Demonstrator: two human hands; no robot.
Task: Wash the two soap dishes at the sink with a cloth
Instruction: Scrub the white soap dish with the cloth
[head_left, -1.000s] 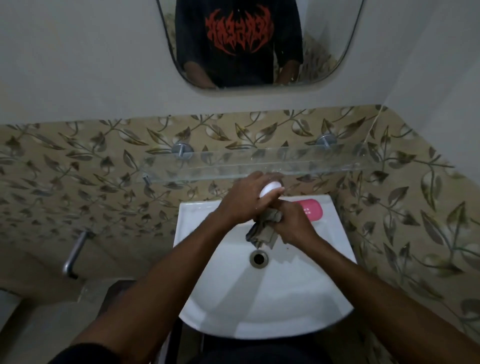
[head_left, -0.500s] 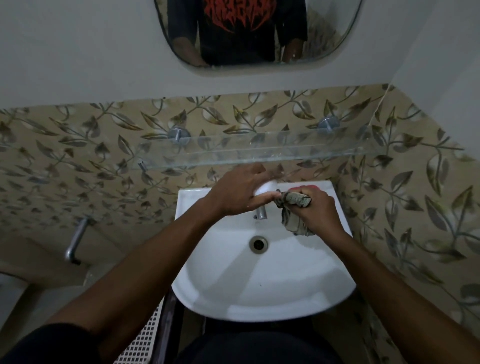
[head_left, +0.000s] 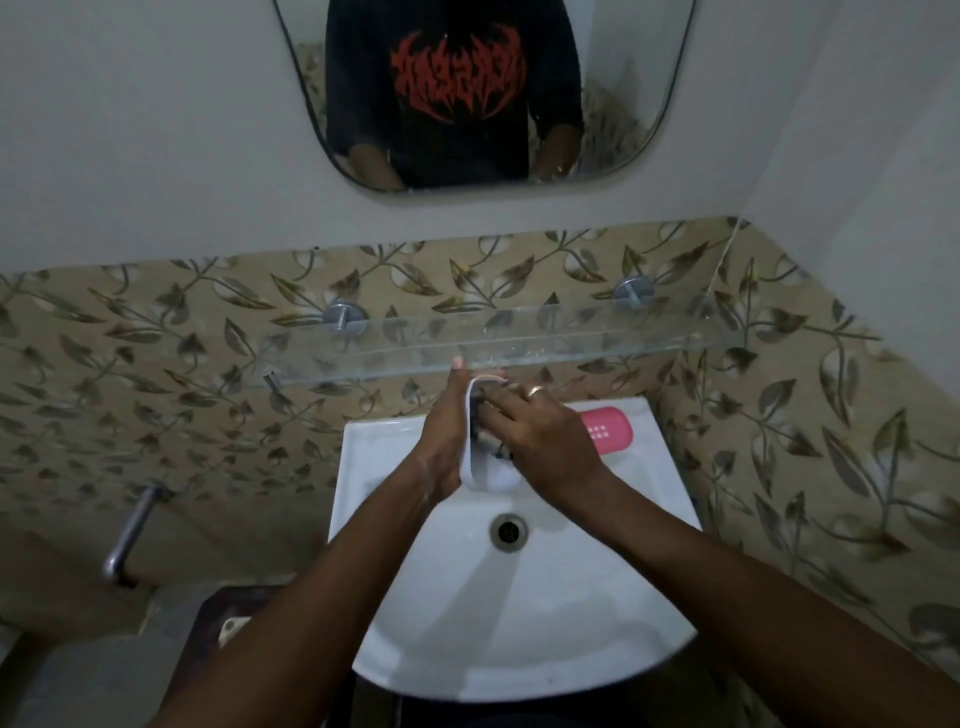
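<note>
Head view: the white soap dish (head_left: 485, 470) is held on edge over the back of the sink (head_left: 519, 623), above the drain (head_left: 508, 530). Left hand (head_left: 447, 441) wraps its long rim, fingers closed around it. Right hand (head_left: 540, 441) presses the dark cloth (head_left: 488, 415) into the hollow, fingers curled on the cloth. Judged light, rigid and slippery when wet; grip by the rim, not the smooth face. The pink soap dish (head_left: 605, 431) lies on the sink's back right corner, just beside the right hand. The glass shelf (head_left: 571, 338) hangs close above the fingers and limits lifting
</note>
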